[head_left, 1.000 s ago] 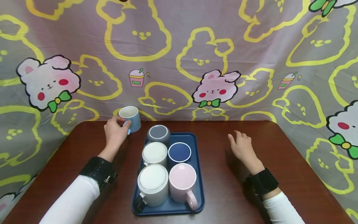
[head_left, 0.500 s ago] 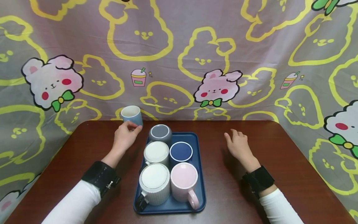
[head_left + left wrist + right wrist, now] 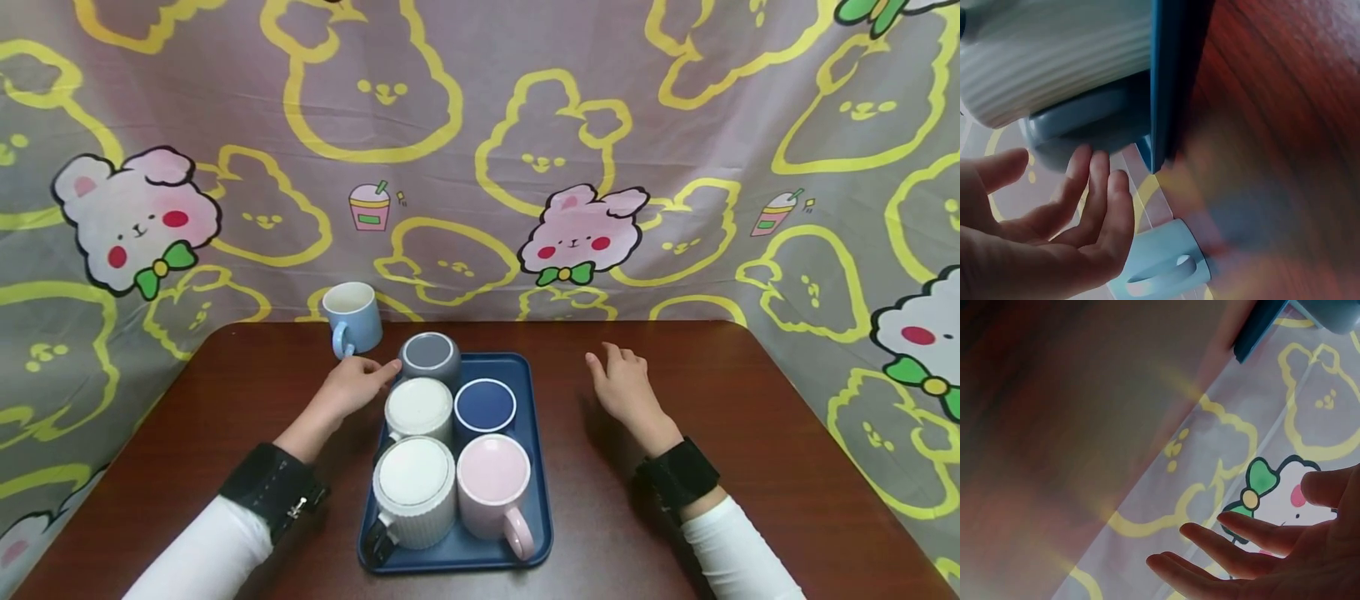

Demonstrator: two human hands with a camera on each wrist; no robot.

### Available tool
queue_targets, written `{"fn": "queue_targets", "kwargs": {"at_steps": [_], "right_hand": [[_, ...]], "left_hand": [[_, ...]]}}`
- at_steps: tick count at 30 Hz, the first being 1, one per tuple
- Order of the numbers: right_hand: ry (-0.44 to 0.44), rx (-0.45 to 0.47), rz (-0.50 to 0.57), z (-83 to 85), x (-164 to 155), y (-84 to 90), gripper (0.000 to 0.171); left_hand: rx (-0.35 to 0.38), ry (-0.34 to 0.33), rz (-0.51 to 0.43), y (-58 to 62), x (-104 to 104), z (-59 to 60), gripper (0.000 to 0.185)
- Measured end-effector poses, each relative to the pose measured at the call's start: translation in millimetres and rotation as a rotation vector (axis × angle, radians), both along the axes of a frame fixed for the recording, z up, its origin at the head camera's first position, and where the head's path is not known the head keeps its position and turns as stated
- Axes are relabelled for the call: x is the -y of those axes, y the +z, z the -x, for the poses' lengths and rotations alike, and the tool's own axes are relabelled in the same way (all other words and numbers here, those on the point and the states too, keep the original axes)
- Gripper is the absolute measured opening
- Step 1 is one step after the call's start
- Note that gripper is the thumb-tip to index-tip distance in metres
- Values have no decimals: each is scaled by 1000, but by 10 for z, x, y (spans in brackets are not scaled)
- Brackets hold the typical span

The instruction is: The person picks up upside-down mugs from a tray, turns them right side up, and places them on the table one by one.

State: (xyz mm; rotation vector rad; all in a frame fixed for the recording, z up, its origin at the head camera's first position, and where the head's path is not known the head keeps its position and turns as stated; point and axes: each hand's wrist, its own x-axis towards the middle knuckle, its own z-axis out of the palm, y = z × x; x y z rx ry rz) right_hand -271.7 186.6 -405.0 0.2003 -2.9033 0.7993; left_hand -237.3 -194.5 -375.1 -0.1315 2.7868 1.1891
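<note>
My left hand [image 3: 351, 387] is at the far left corner of the blue tray [image 3: 536, 500], its fingertips right beside the upside-down grey mug [image 3: 430, 355]. In the left wrist view the thumb and loosely bent fingers [image 3: 1116, 212] stand apart, with nothing gripped and the grey mug [image 3: 1085, 125] just beyond them. Behind this hand a light blue mug [image 3: 360, 327] stands upright on the table, handle toward me; it also shows in the left wrist view. My right hand [image 3: 622, 387] hovers over the table right of the tray, fingers spread and holding nothing.
On the tray, several other mugs sit close together: a white one [image 3: 418, 408], a ribbed white one with a black handle [image 3: 415, 492], a dark blue one [image 3: 485, 406] and a pink one [image 3: 492, 479]. A patterned cloth [image 3: 480, 192] hangs behind the brown table [image 3: 585, 533].
My left hand let go of the light blue mug's handle and moved right and nearer, to the grey mug. The light blue mug stays at the back. My right hand drifted slightly left.
</note>
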Motion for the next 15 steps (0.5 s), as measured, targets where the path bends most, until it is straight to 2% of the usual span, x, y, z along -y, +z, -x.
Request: {"fn": "queue_targets", "kwargs": {"at_steps": [8, 15], "right_hand": [[18, -14, 14, 18, 118, 19, 55], [19, 9, 5, 37, 178, 2, 55]], "left_hand": [[54, -65, -79, -18, -26, -3, 49], [96, -89, -134, -23, -38, 3, 44]]}}
